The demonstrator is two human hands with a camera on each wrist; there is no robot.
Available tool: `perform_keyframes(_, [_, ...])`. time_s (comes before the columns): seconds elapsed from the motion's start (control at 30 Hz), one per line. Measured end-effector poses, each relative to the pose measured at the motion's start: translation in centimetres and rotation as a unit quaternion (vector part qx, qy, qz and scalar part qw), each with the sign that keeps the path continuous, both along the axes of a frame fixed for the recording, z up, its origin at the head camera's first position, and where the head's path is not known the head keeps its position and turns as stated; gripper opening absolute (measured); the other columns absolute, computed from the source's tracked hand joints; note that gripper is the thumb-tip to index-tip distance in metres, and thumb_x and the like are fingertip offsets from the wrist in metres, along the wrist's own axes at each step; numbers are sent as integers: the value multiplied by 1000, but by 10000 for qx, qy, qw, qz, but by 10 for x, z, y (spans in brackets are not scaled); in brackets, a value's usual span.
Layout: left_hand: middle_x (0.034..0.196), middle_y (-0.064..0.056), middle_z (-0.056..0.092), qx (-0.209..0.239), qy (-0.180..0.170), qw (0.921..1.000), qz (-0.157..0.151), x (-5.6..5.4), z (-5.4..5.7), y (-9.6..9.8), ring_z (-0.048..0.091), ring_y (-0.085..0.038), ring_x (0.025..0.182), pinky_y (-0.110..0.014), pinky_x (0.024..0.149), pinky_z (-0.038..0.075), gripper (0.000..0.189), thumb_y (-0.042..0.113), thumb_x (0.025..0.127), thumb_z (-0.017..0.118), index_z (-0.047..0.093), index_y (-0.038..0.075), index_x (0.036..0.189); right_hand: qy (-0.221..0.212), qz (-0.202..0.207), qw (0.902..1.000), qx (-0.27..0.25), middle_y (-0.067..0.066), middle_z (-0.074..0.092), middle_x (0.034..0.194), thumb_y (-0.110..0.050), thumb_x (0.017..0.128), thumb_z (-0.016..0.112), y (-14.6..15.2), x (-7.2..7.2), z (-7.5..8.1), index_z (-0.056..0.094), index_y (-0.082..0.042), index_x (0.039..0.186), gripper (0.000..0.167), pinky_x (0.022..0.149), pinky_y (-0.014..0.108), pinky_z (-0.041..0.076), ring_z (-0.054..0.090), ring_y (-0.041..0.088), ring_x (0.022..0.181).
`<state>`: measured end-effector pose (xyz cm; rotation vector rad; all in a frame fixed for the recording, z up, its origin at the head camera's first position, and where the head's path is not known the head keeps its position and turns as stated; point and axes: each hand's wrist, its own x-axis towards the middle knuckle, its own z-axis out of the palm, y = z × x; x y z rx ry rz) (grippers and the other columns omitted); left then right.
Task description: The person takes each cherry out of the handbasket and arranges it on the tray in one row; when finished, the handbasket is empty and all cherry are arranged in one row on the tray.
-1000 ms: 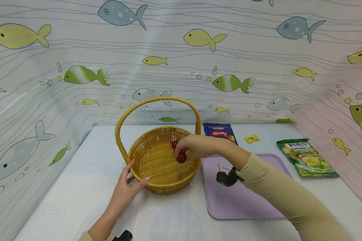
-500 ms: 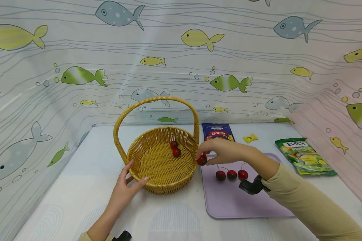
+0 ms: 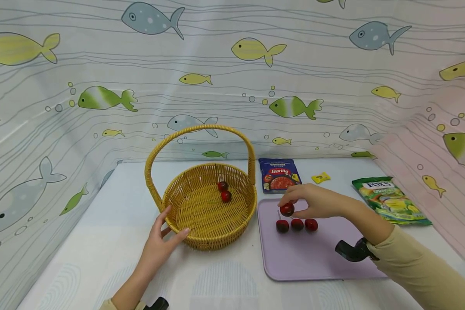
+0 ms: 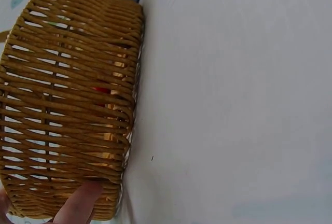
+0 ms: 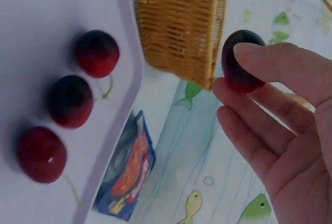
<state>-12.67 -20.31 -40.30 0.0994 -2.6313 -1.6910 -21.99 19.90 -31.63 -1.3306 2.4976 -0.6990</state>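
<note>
My right hand point(image 3: 314, 201) pinches a dark red cherry point(image 3: 286, 209) between thumb and fingers above the lilac tray point(image 3: 306, 262). In the right wrist view this held cherry point(image 5: 241, 60) sits under the thumb, off the tray. Below it on the tray lie three cherries in a row, the left cherry point(image 3: 282, 226), the middle cherry point(image 3: 296, 224) and the right cherry point(image 3: 311, 224). Two more lie in the yellow wicker basket point(image 3: 213, 243): a back cherry point(image 3: 222, 186) and a front cherry point(image 3: 226, 196). With fingers spread, my left hand point(image 3: 160, 244) touches the basket's near-left side.
Behind the tray lies a blue Barilla pouch point(image 3: 280, 175). A small yellow packet point(image 3: 320, 177) and a green Fox's bag point(image 3: 389, 200) are to its right. The basket's tall handle point(image 3: 205, 127) arches over it. A fish-patterned sheet point(image 3: 217, 64) closes off the back and sides.
My right hand has moved out of the basket and rightward to above the tray, carrying a cherry. Two cherries stay in the basket. My left hand keeps its place on the basket.
</note>
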Motion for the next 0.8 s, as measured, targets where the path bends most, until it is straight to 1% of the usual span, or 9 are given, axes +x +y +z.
perform_keyframes(0.1, [152, -15, 8, -6, 39, 10000, 3, 0, 0, 0, 30, -44, 128, -62, 88, 38, 85, 39, 85, 67, 13, 25, 150, -259, -133, 9995, -73, -9, 60, 104, -3, 81, 70, 11, 2, -5, 64, -17, 110, 33, 80, 27, 50, 58, 9, 94])
perform_keyframes(0.2, [152, -15, 8, 1, 54, 10000, -1, 0, -1, -1, 30, -44, 128, -62, 89, 38, 85, 38, 85, 67, 13, 25, 150, -581, -277, 9975, -287, -4, 60, 105, 3, 80, 68, 23, 4, -12, 63, -15, 109, 34, 79, 30, 51, 60, 11, 94])
perform_keyframes(0.3, [152, -15, 8, 18, 38, 10000, -7, 0, -1, 0, 30, -44, 128, -62, 89, 37, 85, 38, 85, 67, 14, 25, 150, -713, -416, 9957, -420, -1, 61, 107, 6, 79, 67, 36, 5, -20, 61, -14, 109, 37, 77, 31, 52, 62, 13, 93])
perform_keyframes(0.4, [152, -15, 8, 28, 24, 10000, -2, 1, -1, 0, 30, -44, 128, -62, 88, 38, 86, 38, 85, 67, 14, 24, 150, -681, -584, 9953, -373, -1, 61, 105, 2, 78, 70, 48, 6, -26, 62, -15, 108, 35, 76, 31, 52, 62, 12, 90])
perform_keyframes(0.57, [152, -15, 8, 71, -7, 10000, 13, 1, -1, 0, 29, -43, 129, -63, 89, 37, 86, 39, 85, 67, 13, 25, 150, -485, -821, 9950, -311, -4, 63, 102, -6, 78, 74, 67, 10, -34, 64, -14, 106, 31, 75, 38, 53, 62, 10, 87])
perform_keyframes(0.7, [152, -14, 8, 136, 3, 9999, -8, 0, -2, -1, 29, -44, 129, -63, 89, 37, 85, 38, 85, 67, 13, 26, 150, -210, -997, 9945, -236, -8, 63, 98, -7, 77, 75, 80, 13, -41, 64, -11, 105, 31, 75, 37, 52, 60, 9, 87])
perform_keyframes(0.8, [152, -14, 8, 145, 28, 9999, -14, 0, -2, -1, 29, -44, 129, -62, 89, 37, 85, 37, 86, 67, 13, 25, 150, -74, -1040, 9942, -247, -9, 62, 96, -5, 75, 76, 87, 14, -49, 64, -10, 104, 31, 74, 38, 52, 59, 8, 86])
